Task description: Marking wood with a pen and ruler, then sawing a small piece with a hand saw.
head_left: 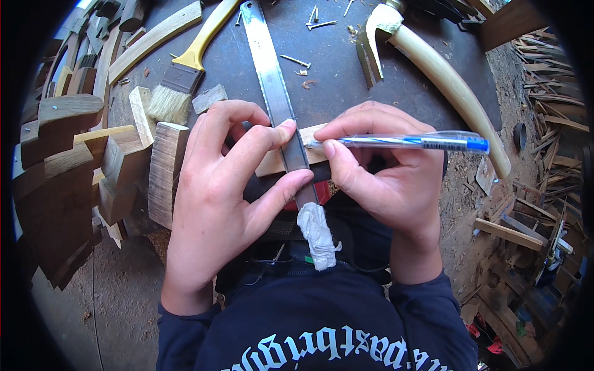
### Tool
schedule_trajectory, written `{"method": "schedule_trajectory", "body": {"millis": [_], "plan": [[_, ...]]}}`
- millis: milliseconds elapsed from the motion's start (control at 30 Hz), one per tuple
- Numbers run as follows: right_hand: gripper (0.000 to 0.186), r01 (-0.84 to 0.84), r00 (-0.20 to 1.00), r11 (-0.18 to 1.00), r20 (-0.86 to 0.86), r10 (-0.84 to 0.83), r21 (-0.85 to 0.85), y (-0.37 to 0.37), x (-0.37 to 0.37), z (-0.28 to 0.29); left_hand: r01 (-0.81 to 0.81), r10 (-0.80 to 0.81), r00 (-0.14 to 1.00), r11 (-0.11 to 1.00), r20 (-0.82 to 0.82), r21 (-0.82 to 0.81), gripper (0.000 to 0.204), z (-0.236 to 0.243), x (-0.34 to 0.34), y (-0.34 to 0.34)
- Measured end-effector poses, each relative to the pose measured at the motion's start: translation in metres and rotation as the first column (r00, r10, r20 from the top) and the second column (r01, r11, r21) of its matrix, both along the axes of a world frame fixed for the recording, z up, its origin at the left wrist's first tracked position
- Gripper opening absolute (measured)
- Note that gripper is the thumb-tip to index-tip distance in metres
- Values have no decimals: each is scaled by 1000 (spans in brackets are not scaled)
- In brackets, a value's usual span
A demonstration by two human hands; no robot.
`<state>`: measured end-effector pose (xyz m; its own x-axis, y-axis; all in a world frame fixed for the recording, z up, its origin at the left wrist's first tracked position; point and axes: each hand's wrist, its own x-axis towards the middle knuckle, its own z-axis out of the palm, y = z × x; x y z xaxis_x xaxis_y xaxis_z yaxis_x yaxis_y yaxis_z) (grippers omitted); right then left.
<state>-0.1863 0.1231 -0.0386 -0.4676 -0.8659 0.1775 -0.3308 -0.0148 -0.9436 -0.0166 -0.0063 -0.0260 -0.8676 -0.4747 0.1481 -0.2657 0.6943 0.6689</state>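
The left hand [226, 185] is clamped down on the hacksaw blade [275, 93], forefinger and thumb pressing that long metal strip flat across a small pale wood piece [315, 151]. The blade runs from the person's lap straight up the dark worktop [334, 68], its near end wrapped in white cloth tape [318, 235]. Just right of the blade, the right hand [383, 167] pinches a blue pen [408, 143], fingers closed around the clear barrel, tip touching the wood right against the blade's edge. The pen lies nearly level, its blue cap pointing away from the blade to the right.

Left of the blade sits a yellow-handled paintbrush [185, 68], bristles toward the person, and further left a heap of cut wood blocks [93, 154]. Right of the blade lies a hammer [433, 68] with a thick pale handle. A few loose nails [296, 60] lie scattered between blade and hammer.
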Motion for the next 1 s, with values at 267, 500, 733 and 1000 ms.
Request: {"method": "schedule_trajectory", "body": {"millis": [267,500,733,1000], "plan": [[11,-123,969,987,-227,98,-101,4,-10,-3,1,-1,1000,1000,2,-5,45,1,-2,0],[10,37,990,998,133,-43,43,-5,5,4,-9,9,1000,1000,7,0,44,-1,1,0],[9,20,1000,1000,-24,-20,3,0,2,1,7,-7,1000,1000,5,-12,44,-1,-1,-2],[7,1,983,994,-184,-21,-109,-1,-2,-7,5,-5,1000,1000,-6,-19,45,-1,-2,-2]]}}
